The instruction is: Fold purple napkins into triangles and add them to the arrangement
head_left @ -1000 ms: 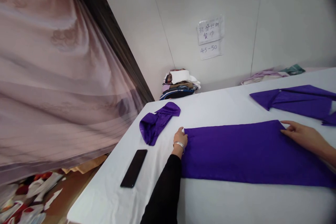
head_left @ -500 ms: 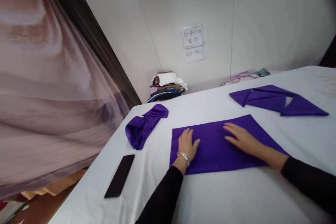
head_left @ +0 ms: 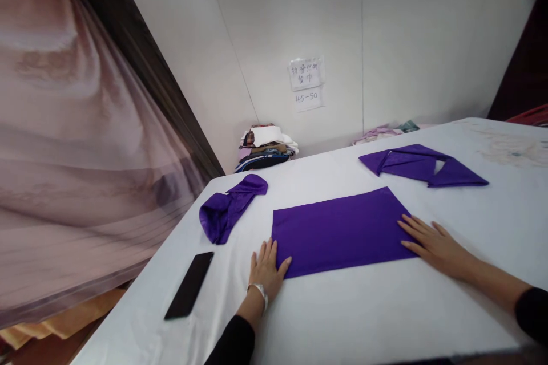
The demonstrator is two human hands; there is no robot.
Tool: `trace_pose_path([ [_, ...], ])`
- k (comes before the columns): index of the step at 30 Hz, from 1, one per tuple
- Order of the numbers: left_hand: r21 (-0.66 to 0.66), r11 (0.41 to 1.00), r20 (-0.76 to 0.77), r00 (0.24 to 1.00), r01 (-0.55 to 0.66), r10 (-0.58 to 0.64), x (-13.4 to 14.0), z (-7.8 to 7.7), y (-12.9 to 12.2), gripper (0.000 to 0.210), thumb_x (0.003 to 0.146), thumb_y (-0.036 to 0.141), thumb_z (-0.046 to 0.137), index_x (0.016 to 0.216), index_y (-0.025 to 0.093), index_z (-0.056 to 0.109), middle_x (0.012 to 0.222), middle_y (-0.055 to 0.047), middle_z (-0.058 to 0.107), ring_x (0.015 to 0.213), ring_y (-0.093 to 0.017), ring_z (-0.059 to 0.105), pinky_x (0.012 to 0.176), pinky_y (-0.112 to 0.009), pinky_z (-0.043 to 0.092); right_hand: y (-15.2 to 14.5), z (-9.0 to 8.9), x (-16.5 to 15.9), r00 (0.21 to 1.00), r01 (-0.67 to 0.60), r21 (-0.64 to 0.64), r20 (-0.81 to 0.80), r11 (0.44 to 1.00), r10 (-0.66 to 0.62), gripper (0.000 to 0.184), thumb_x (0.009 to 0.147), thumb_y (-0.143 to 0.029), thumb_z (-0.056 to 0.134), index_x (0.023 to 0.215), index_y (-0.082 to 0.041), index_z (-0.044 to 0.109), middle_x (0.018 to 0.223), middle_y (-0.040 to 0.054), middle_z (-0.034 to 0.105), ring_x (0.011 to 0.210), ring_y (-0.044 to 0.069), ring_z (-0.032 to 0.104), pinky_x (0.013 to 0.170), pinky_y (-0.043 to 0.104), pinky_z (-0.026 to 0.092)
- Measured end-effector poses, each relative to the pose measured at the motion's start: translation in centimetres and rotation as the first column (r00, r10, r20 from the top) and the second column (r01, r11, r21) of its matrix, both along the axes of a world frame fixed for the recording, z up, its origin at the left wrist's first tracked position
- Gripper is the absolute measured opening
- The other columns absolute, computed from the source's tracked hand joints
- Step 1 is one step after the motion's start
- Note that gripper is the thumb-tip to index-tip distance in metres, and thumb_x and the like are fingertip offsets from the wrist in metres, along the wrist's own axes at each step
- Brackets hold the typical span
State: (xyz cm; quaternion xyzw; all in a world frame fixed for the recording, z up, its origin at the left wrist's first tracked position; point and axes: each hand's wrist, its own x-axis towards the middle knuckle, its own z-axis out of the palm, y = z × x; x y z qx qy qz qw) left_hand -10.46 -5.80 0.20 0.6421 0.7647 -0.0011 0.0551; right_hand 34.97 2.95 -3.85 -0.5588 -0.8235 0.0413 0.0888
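Observation:
A purple cloth (head_left: 338,234), folded into a flat rectangle, lies on the white-covered table. My left hand (head_left: 268,268) rests at its near left corner, fingers stretched out and the thumb on the cloth's edge; a silver bracelet circles the wrist. Over the right edge of the cloth, my right hand (head_left: 434,242) lies flat with its fingers spread. Neither hand grips anything. Behind, to the right, is a second purple cloth (head_left: 413,164) folded into a pointed shape. A third purple cloth (head_left: 229,208), folded and partly puffed up, lies at the left.
A black phone-like slab (head_left: 189,285) lies near the table's left edge. Beyond the far edge stands a stack of folded clothes (head_left: 268,148), with more fabric (head_left: 377,132) to its right. A pinkish curtain (head_left: 85,154) hangs on the left. Handwritten paper signs (head_left: 307,82) are on the wall.
Both hands have slid outward from the middle of the purple cloth to its left and right edges. The cloth stays flat. The camera view has shifted slightly.

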Motion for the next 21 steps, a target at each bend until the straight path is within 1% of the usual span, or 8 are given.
trace_pose_path([
  [2,-0.032,0.999,0.01,0.999,-0.044,0.044,0.3,0.5,0.6,0.072,0.084,0.061,0.026,0.139,0.016,0.025,0.148,-0.008,0.017,0.136,-0.026,0.009,0.108,-0.05,0.009,0.1,0.2,1.0,0.999,0.039,0.031,0.017,0.999,-0.04,0.061,0.083,-0.059,0.03,0.134,-0.028,0.04,0.143,0.0074,0.031,0.131,0.032,0.023,0.102,0.059,0.019],
  [4,-0.007,0.999,0.023,0.999,-0.035,0.035,1.8,1.3,2.1,0.072,0.083,0.062,0.025,0.138,0.016,0.028,0.148,-0.009,0.017,0.136,-0.026,0.009,0.107,-0.051,0.009,0.1,1.2,-0.5,0.999,0.033,0.048,0.005,0.998,-0.034,0.063,0.083,-0.06,0.029,0.135,-0.026,0.039,0.143,0.0083,0.031,0.132,0.032,0.021,0.103,0.057,0.016],
  [6,0.06,0.997,0.037,0.998,0.045,-0.047,3.9,2.0,4.2,0.07,0.084,0.062,0.024,0.138,0.017,0.029,0.148,-0.009,0.017,0.136,-0.025,0.009,0.108,-0.051,0.008,0.3,2.8,-3.8,0.999,-0.014,0.029,-0.048,0.999,0.015,0.066,0.085,-0.061,0.025,0.138,-0.024,0.032,0.146,0.0066,0.025,0.133,0.028,0.017,0.106,0.052,0.013],
  [9,0.098,0.984,0.066,0.986,0.147,-0.154,7.1,2.3,7.5,0.069,0.084,0.062,0.024,0.137,0.018,0.029,0.148,-0.009,0.017,0.136,-0.024,0.01,0.108,-0.051,0.007,1.4,4.8,-9.7,0.977,-0.181,-0.019,-0.122,0.983,0.177,0.068,0.085,-0.063,0.021,0.14,-0.024,0.028,0.147,0.0055,0.022,0.134,0.026,0.015,0.107,0.049,0.012],
  [11,0.084,0.985,0.075,0.984,0.154,-0.16,8.3,2.1,9.2,0.069,0.084,0.061,0.024,0.137,0.018,0.029,0.148,-0.009,0.016,0.136,-0.025,0.009,0.107,-0.052,0.007,2.8,5.3,-12.6,0.961,-0.245,-0.038,-0.146,0.969,0.237,0.072,0.085,-0.065,0.02,0.14,-0.02,0.027,0.146,0.0088,0.023,0.134,0.026,0.015,0.107,0.049,0.011],
  [13,0.073,0.99,0.062,0.99,0.123,-0.127,8.3,1.5,10.5,0.068,0.084,0.06,0.024,0.137,0.018,0.029,0.148,-0.009,0.016,0.136,-0.025,0.01,0.107,-0.052,0.007,4.4,5.1,-13.9,0.955,-0.265,-0.072,-0.157,0.961,0.252,0.075,0.084,-0.066,0.02,0.14,-0.018,0.028,0.145,0.0117,0.025,0.134,0.026,0.016,0.107,0.049,0.011],
  [17,0.08,0.996,0.019,0.999,0.039,-0.041,5.8,0.2,11.6,0.073,0.083,0.063,0.022,0.138,0.015,0.028,0.147,-0.009,0.02,0.136,-0.026,0.011,0.107,-0.052,0.009,8.0,3.8,-11.9,0.97,-0.223,-0.11,-0.128,0.969,0.209,0.075,0.083,-0.067,0.019,0.139,-0.018,0.031,0.145,0.0112,0.026,0.134,0.026,0.017,0.107,0.049,0.011],
  [21,0.09,0.996,-0.006,1.0,-0.019,0.02,3.2,-0.6,12.1,0.074,0.083,0.062,0.022,0.138,0.013,0.027,0.148,-0.008,0.02,0.136,-0.026,0.011,0.108,-0.05,0.013,10.7,2.9,-7.1,0.999,0.0,-0.08,-0.034,0.997,-0.003,0.074,0.083,-0.066,0.018,0.138,-0.019,0.032,0.146,0.0102,0.025,0.134,0.025,0.017,0.107,0.047,0.013],
])
